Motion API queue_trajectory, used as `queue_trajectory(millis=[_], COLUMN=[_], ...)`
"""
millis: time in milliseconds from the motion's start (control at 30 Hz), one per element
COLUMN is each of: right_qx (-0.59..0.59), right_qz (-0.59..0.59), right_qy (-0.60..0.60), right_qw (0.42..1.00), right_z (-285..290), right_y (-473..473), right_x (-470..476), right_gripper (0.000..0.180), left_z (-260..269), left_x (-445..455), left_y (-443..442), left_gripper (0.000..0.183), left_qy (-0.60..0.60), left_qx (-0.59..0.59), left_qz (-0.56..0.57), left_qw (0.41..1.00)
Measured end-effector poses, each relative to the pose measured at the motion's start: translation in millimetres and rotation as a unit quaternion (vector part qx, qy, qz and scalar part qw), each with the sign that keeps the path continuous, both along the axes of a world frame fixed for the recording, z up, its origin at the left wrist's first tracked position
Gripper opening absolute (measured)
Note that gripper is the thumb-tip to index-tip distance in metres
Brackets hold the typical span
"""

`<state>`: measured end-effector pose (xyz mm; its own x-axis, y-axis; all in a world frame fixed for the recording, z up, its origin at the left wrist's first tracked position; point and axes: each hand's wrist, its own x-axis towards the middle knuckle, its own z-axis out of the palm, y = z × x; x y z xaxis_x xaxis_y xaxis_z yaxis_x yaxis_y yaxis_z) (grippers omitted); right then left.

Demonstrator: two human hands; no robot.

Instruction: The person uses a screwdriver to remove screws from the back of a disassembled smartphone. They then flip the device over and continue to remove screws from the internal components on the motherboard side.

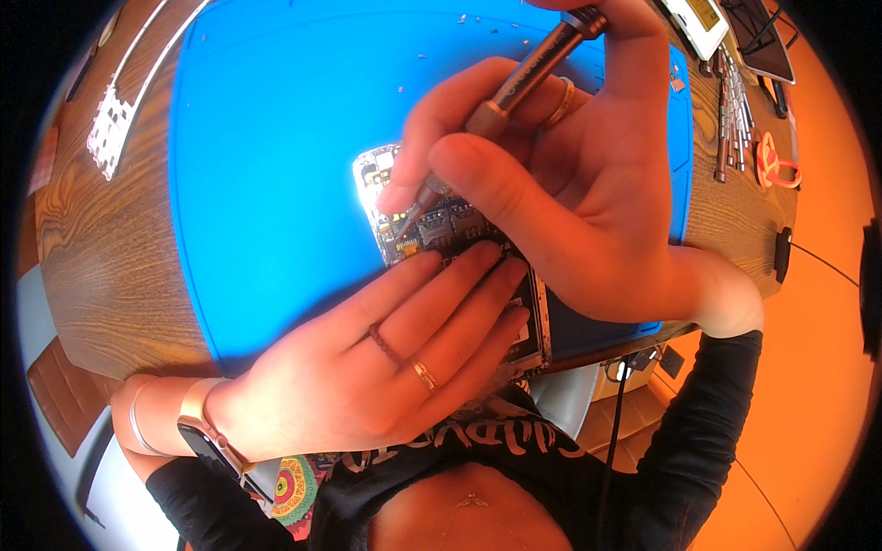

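An opened smartphone [441,224] with its circuit board and battery showing lies on a blue silicone mat [275,158]. My right hand [586,165] grips a precision screwdriver [534,72] that leans down and left, its tip at small parts near the left side of the phone's board. My left hand [393,351] lies flat across the lower part of the phone, fingers slightly spread, pressing or resting on it. The fingers hide much of the battery area. Whether the tip sits in a screw cannot be told.
Several small screws [463,18] lie on the mat's upper part. Right of the mat are a row of screwdriver bits [734,117], an orange ring-handled tool [775,162] and a white device with a display [699,24]. A pale perforated piece [110,127] lies on the wooden table [103,275] at left.
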<state>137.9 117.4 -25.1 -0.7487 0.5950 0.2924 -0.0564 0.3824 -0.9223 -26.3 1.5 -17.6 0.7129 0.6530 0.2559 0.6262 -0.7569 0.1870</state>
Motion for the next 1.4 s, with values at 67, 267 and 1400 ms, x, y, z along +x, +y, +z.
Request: queue_trajectory(millis=[67, 267, 1400], right_qx=[0.003, 0.007, 0.173], right_qz=[0.001, 0.002, 0.072], right_qy=[-0.002, -0.006, -0.081], right_qw=[1.000, 1.000, 0.979], right_z=[0.4, 0.3, 23.9], right_y=[0.1, 0.0, 14.2], right_x=[-0.2, -0.9, 0.4], right_gripper=[0.044, 0.041, 0.025], left_z=[0.6, -0.8, 1.3], left_x=[-0.1, -0.4, -3.6], left_y=[-0.4, -0.3, -1.2], left_gripper=[0.044, 0.044, 0.052], left_qy=[0.001, 0.002, 0.013], left_qx=[0.002, 0.002, -0.008], left_qz=[0.002, 0.002, -0.027], left_qw=[1.000, 1.000, 1.000])
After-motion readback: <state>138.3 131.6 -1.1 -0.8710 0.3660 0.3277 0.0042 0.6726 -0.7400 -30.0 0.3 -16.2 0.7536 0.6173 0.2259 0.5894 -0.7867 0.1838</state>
